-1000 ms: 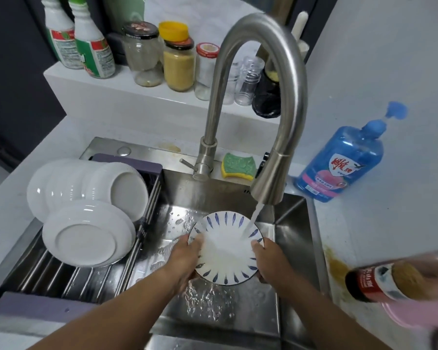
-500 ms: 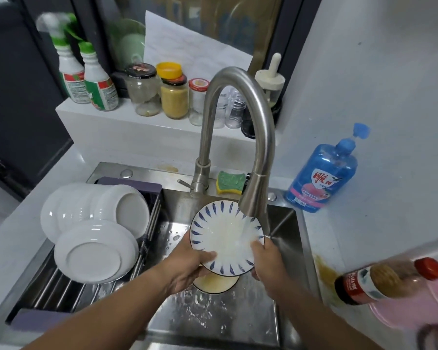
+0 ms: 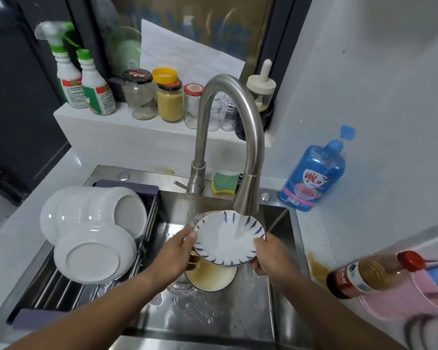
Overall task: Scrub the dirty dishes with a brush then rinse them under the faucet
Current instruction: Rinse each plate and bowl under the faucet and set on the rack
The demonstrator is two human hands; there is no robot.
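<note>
The blue-patterned plate (image 3: 228,238) now lies flatter than half a second ago, when its face tipped more toward the camera. It sits right under the spout of the faucet (image 3: 250,137), with water running onto its far right part. The left hand (image 3: 178,252) grips the left rim, thumb on top and fingers curled beneath. The right hand (image 3: 269,257) holds the near right rim the same way. Together they keep it above the sink (image 3: 280,223), over a yellow-stained bowl (image 3: 209,277) that shows more than before. To the left, white plates (image 3: 94,236) lean stacked on a drying rack (image 3: 48,289). Behind the faucet lies a green sponge (image 3: 224,181), and a blue soap bottle (image 3: 314,175) stands to the right.
</note>
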